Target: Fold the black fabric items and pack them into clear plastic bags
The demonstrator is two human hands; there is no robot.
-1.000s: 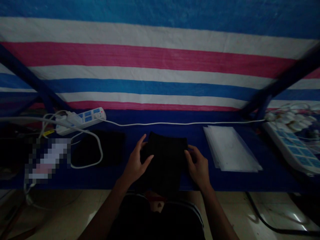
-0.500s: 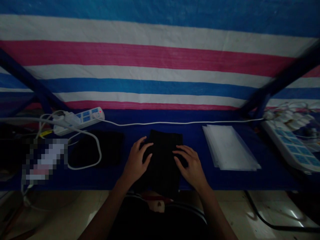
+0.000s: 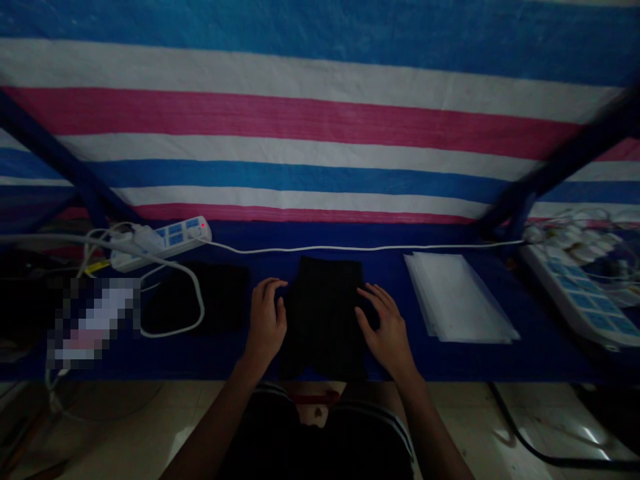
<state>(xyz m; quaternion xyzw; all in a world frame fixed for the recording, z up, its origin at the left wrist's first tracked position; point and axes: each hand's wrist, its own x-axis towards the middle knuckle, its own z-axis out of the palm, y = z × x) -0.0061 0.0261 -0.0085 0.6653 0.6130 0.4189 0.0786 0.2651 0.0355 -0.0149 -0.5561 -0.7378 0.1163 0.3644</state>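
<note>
A black cloth garment (image 3: 327, 313), shaped like a pair of shorts with two legs at its lower end, lies flat on the blue table (image 3: 390, 363) right in front of me. Along its left edge is my left hand (image 3: 269, 317), fingers bent and thumb apart, gripping nothing. On the opposite side my right hand (image 3: 385, 327) rests with spread fingertips at the garment's right edge. Dim light hides the folds of the cloth. A second dark cloth pile (image 3: 220, 297) lies to the left, partly under a white cable loop.
Clear plastic bags (image 3: 460, 297) are stacked at the right. A white power strip (image 3: 163, 243) stands back left, a larger one (image 3: 585, 293) with many plugs far right. A white cable (image 3: 320, 249) crosses the back. A blurred-out item (image 3: 95, 323) lies left.
My left hand has moved left, off the garment's top to its edge. The right hand has shifted slightly right. The garment's lower end now lies flatter and farther onto the table.
</note>
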